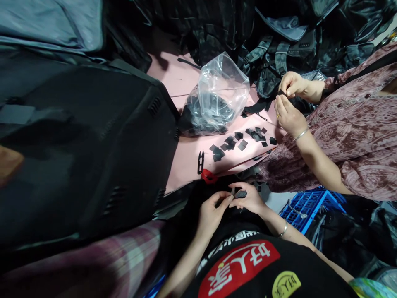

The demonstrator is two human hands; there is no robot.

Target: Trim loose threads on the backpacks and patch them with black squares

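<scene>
Close to my body, in front of the black apron, my two hands meet with fingertips nearly touching. A small dark grey square piece rests in my right hand, between its thumb and fingers. My left hand has thumb and forefinger pinched together at the piece's left side; what lies in that pinch is too small to make out. Just beyond them, thread snips lie on the pink cloth, beside a red item. Several similar black squares are scattered farther right on the cloth.
A clear plastic bag with dark contents stands on the cloth. Large black bags fill the left, and more backpacks lie behind. At right, another person's hands hold a small black piece. A blue crate stands below them.
</scene>
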